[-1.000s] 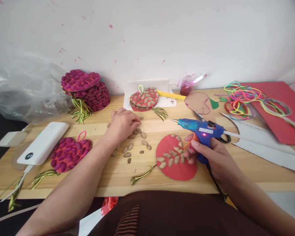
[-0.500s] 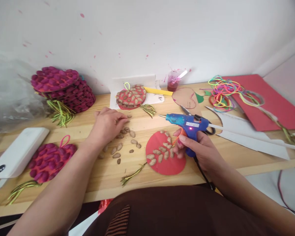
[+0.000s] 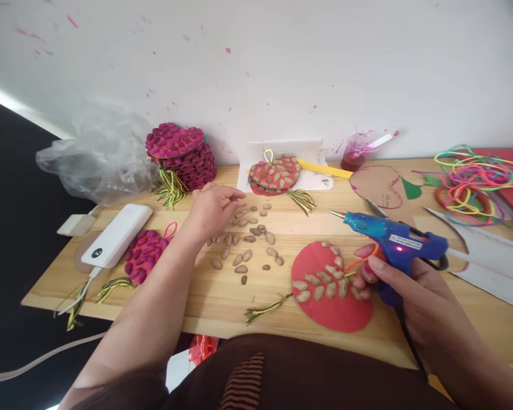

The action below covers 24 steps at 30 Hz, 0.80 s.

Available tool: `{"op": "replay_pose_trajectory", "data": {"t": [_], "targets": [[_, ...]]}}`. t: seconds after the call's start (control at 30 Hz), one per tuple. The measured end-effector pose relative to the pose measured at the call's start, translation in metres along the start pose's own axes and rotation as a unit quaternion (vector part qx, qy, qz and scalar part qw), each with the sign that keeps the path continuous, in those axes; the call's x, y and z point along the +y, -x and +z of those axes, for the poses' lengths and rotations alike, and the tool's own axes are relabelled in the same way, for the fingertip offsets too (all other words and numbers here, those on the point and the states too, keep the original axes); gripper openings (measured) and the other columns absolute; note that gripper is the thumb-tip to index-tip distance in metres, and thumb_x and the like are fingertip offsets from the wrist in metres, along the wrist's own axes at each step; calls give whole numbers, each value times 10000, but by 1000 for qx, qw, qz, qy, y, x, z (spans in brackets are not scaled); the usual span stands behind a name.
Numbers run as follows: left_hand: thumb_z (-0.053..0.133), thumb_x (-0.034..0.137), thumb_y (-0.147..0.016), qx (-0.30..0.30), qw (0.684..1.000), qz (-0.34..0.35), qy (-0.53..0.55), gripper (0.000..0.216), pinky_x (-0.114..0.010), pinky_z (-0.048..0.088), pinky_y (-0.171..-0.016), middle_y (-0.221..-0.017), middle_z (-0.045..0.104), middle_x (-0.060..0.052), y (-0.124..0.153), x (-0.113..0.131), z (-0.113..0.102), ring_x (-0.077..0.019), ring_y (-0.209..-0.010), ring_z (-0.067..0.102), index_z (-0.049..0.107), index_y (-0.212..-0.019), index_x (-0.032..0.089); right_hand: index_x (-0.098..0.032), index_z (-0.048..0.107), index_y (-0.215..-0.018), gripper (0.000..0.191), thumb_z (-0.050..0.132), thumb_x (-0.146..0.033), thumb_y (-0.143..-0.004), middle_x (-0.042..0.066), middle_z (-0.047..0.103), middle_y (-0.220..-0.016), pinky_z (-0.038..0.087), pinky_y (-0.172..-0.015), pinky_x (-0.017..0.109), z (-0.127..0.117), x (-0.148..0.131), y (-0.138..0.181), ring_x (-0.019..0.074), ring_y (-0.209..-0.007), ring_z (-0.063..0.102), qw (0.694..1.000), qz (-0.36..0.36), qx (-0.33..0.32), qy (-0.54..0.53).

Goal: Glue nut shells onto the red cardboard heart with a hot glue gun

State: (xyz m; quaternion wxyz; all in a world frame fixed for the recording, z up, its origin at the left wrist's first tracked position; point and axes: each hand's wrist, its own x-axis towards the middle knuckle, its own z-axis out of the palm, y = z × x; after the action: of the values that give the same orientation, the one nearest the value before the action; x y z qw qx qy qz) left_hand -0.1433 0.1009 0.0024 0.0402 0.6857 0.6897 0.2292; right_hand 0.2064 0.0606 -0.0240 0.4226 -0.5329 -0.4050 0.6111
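Note:
My left hand [image 3: 216,212] hovers over loose peanuts [image 3: 240,269] scattered on the wooden table; its fingers are loosely apart, and nothing shows in them. In my right hand [image 3: 404,285] is a blue hot glue gun [image 3: 387,236], its metal nozzle pointing left and a small light glowing on its side. Below the nozzle lies a red paper disc [image 3: 346,316] with rows of peanuts on it in a leaf-like pattern. An orange cord loop [image 3: 361,257] from the disc runs to my right fingers. A yellow-and-black tassel [image 3: 267,309] hangs off its left side.
A stack of purple peanut-covered discs [image 3: 182,154] stands by the wall near a plastic bag [image 3: 98,156]. Left is a white power bank [image 3: 122,233] beside a purple piece [image 3: 143,256]. Behind lie finished peanut discs [image 3: 276,173], a cup [image 3: 354,155], scissors [image 3: 375,208] and colourful cords [image 3: 474,182].
The view has swung left, so the table's things appear farther right. My left fingers, pinched near a peanut before, have loosened. The glue gun stays in my right hand.

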Motion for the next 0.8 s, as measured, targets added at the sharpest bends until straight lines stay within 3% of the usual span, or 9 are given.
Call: {"op": "replay_pose_trajectory", "data": {"t": [0.13,0.3,0.53,0.8], "targets": [[681,300,-854,-21,1000,-15,3,117,-421,477,-909,-945,801,-37,-1,-6,-14,-276,-964,671,788,-864,255,-251,715,-802,279,873,-431,-659,16,664,-617,517,-492,302,1,-1,0,203,-515,626,1000,5,6,10],[565,426,-927,-62,996,-57,-41,327,-361,471,-717,-790,778,-55,-2,-15,-27,-256,-775,692,776,-793,216,-261,702,-751,276,874,-437,-628,29,676,-598,512,-487,310,3,-4,1,207,-489,610,999,13,11,31],[667,223,-806,-115,993,-14,13,122,-315,498,-784,-875,797,-19,0,-26,-30,-225,-821,712,785,-833,239,-281,716,-802,276,857,-457,-643,27,680,-601,511,-491,317,3,-1,-2,213,-497,612,999,12,16,47],[686,199,-773,-155,988,-6,-21,130,-288,472,-739,-843,774,-21,-1,-21,-23,-197,-798,686,781,-861,208,-256,688,-866,295,832,-457,-705,18,697,-625,517,-515,281,1,0,-2,191,-510,617,999,6,0,53]]}}
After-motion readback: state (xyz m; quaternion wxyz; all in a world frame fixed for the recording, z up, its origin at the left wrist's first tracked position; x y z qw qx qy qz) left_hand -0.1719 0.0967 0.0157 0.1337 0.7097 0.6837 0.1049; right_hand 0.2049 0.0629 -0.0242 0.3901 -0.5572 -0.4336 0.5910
